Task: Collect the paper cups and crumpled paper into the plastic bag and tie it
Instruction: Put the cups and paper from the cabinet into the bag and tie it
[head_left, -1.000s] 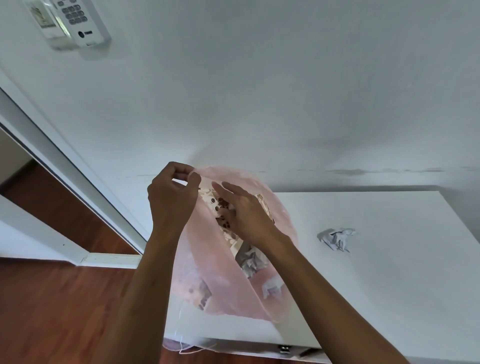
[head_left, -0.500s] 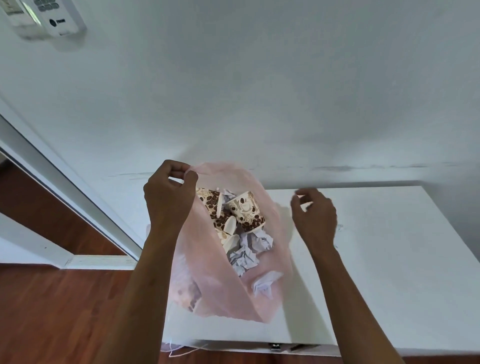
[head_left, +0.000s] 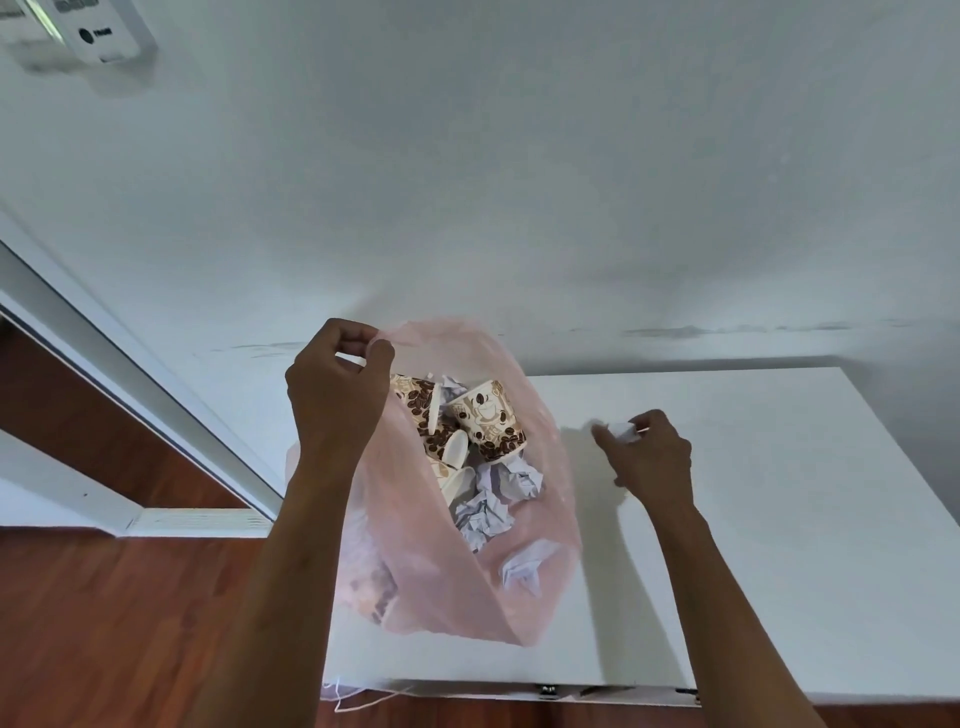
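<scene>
Head view: the pink plastic bag (head_left: 457, 587) hangs open from the left hand (head_left: 337, 395), whose fingers pinch its rim, paper cups (head_left: 485, 421) and crumpled paper (head_left: 483, 514) inside. The right hand (head_left: 649, 457), half a second ago empty, now closes on the last paper ball (head_left: 623, 431) over the white table (head_left: 779, 519); probably only tying remains. Nothing blocks the bag's mouth just left of those fingers.

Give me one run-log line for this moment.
left hand: pinches bag rim, mouth open | right hand: grips crumpled paper above table | cups: in bag | bag: untied
</scene>
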